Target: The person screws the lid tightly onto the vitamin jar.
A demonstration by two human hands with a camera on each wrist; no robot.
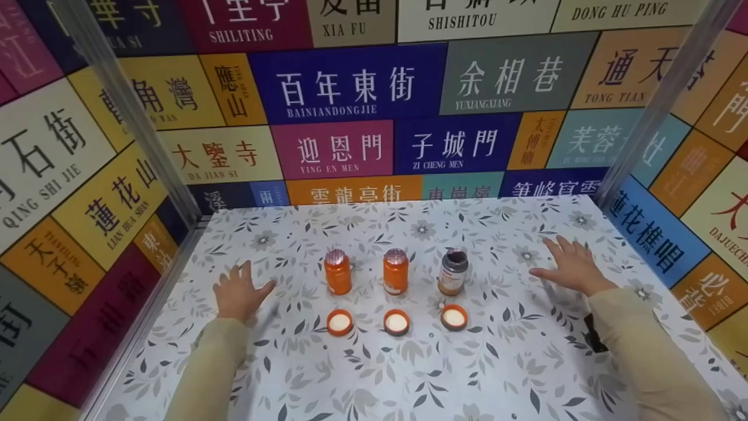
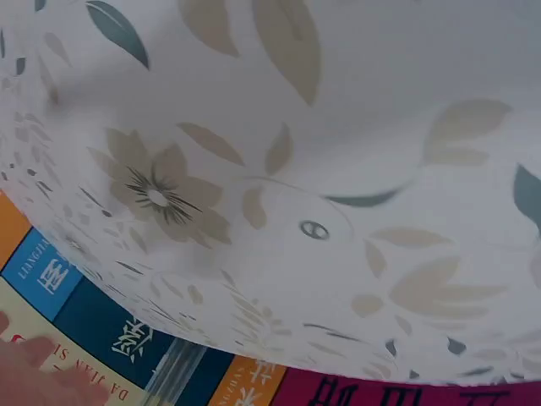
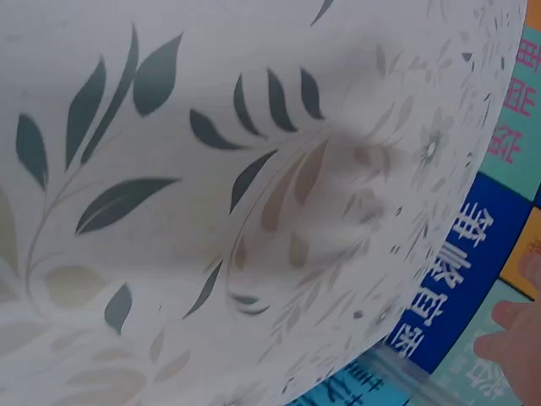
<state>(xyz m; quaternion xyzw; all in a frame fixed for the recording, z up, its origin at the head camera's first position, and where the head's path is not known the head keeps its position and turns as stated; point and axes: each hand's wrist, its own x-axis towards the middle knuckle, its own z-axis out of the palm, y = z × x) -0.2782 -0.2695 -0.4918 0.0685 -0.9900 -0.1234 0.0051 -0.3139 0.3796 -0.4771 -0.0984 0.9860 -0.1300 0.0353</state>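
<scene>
Two orange bottles (image 1: 338, 272) (image 1: 395, 272) with shiny foil-like tops stand upright in the middle of the table. To their right is a dark grey bottle (image 1: 452, 273) with a pale label and a dark top. In front of them lie three round caps (image 1: 339, 323) (image 1: 397, 323) (image 1: 454, 317) with pale insides facing up. My left hand (image 1: 241, 293) is over the table left of the bottles, fingers spread, holding nothing. On the far side of the bottles, my right hand (image 1: 571, 268) is likewise spread and holds nothing. Fingers (image 3: 513, 334) show at the right wrist view's edge.
A white cloth with a leaf and flower print covers the table (image 1: 432, 374). Colourful sign panels (image 1: 350, 82) form walls behind and on both sides, with clear corner posts. A small black object (image 1: 595, 333) shows beside the right sleeve.
</scene>
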